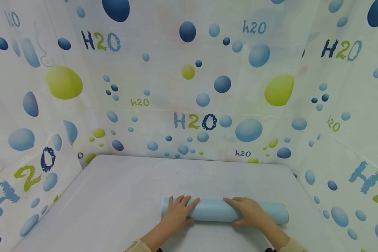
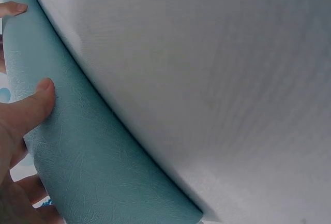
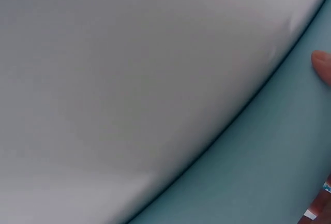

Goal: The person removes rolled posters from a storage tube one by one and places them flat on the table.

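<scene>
A light blue rolled-up mat point(image 1: 211, 211) lies crosswise on the white table near its front edge. Its surface has a creased, leather-like grain in the left wrist view. Over the roll's left part, my left hand point(image 1: 177, 215) grips it, thumb point(image 2: 39, 105) on the near side and fingers round the far side. My right hand point(image 1: 250, 213) holds the roll right of its middle, with the thumb low on the near side. Only a thumb tip point(image 3: 322, 66) and a bit of the fingers show in the right wrist view. The roll's right end sticks out past that hand.
The white tabletop point(image 1: 129, 185) stretches behind and to the left of the roll. A white curtain point(image 1: 163, 77) printed with blue and green drops and H2O lettering encloses the table at the back and both sides.
</scene>
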Demonstrator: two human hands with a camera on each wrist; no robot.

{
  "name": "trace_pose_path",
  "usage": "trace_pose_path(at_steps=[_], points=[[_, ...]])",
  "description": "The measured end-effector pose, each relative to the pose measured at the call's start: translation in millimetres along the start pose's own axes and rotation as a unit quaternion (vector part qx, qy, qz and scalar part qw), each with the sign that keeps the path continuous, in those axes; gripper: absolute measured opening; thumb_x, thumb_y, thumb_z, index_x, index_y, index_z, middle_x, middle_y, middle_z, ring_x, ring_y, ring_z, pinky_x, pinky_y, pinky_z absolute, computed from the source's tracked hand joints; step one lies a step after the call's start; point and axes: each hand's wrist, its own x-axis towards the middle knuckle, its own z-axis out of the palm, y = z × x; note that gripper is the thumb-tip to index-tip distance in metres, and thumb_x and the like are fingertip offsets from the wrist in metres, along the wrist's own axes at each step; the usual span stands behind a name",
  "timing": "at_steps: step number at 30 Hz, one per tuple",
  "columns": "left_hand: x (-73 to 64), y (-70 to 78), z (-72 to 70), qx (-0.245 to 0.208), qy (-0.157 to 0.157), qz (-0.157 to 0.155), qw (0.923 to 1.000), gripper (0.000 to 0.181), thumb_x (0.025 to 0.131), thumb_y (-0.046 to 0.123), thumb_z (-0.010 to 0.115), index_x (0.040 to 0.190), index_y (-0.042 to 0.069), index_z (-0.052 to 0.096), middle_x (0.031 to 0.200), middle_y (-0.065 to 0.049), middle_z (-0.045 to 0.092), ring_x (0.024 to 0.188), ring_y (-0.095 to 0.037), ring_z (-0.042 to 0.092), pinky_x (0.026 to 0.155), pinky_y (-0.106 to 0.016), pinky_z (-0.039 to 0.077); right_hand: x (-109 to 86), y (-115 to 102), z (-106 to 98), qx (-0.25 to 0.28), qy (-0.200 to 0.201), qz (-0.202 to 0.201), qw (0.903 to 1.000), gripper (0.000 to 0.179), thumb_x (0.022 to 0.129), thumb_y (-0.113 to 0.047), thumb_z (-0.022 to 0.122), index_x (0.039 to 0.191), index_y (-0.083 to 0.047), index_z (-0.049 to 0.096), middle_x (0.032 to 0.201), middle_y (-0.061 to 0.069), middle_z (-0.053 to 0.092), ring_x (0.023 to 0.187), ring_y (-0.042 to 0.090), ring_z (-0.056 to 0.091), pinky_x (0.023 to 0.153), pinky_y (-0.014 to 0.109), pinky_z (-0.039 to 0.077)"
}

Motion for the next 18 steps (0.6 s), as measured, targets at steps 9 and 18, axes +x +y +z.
trace_pose_path(at_steps=[9, 18], points=[[-0.2, -0.7, 1.6, -0.001, -0.002, -0.004, 1.0, 0.067, 0.068, 0.042, 0.064, 0.128, 0.025, 0.038, 0.115, -0.006, 0.048, 0.102, -0.026, 0.045, 0.078, -0.055, 0.034, 18.3, -19.2, 5.8, -0.007, 0.022, -0.043, 0.9988, 0.074, 0.062, -0.043, 0.07, 0.127, -0.022, 0.04, 0.102, 0.003, 0.057, 0.087, 0.018, 0.055, 0.072, 0.038, 0.044], [0.9, -0.2, 1.8, 0.0, -0.003, -0.005, 1.0, 0.068, 0.068, 0.042, 0.064, 0.128, 0.025, 0.037, 0.115, -0.007, 0.047, 0.102, -0.026, 0.045, 0.078, -0.055, 0.034, 27.4, -31.2, 10.5, -0.021, 0.022, -0.048, 0.9984, 0.075, 0.064, -0.045, 0.068, 0.129, -0.022, 0.037, 0.105, 0.0, 0.054, 0.089, 0.018, 0.052, 0.063, 0.04, 0.042]])
